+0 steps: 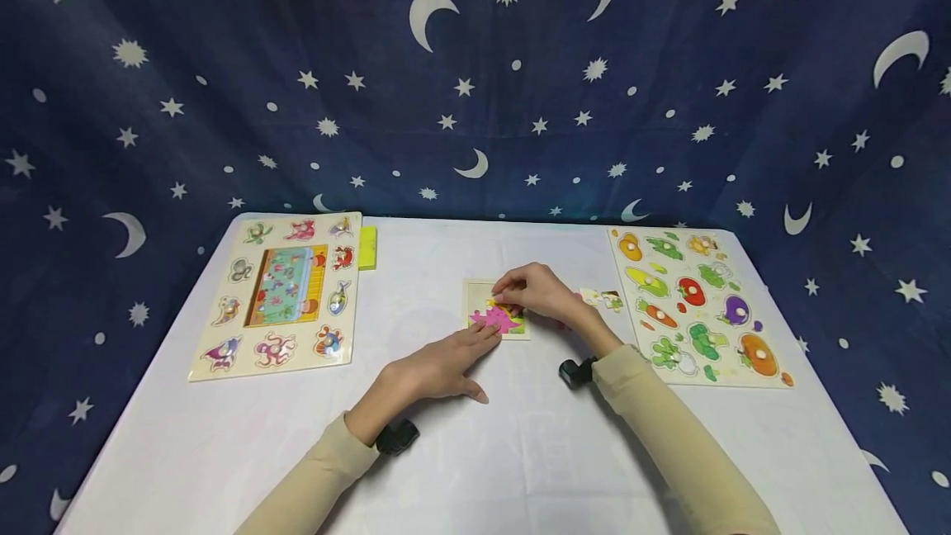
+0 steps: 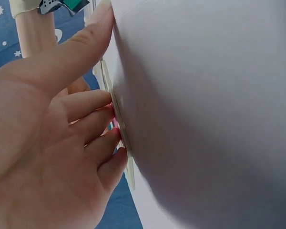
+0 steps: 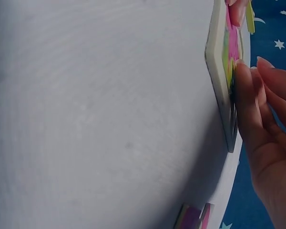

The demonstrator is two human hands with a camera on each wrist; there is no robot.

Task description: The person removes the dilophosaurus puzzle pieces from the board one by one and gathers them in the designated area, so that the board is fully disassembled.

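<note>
A small framed jigsaw puzzle [image 1: 475, 291] lies at the table's centre, with a pink dinosaur picture [image 1: 496, 320] partly filled in. Extended fingers of my left hand [image 1: 449, 363] rest on its lower left edge; the left wrist view shows these fingertips against the thin board [image 2: 122, 126], the thumb held apart. My right hand [image 1: 546, 294] reaches over the puzzle's right side, its fingers bent down. In the right wrist view, fingertips of the right hand [image 3: 264, 124] touch the puzzle board [image 3: 217, 71]; whether they pinch a piece is hidden. Loose jigsaw pieces [image 1: 611, 300] lie beyond the right wrist.
A sea-animal peg puzzle [image 1: 238, 246] lies at the left, beside a yellow-green block [image 1: 367, 248]. On the right is a vegetable peg puzzle [image 1: 698, 337]. A starry dark blue cloth [image 1: 475, 40] hangs behind the white table [image 1: 461, 477].
</note>
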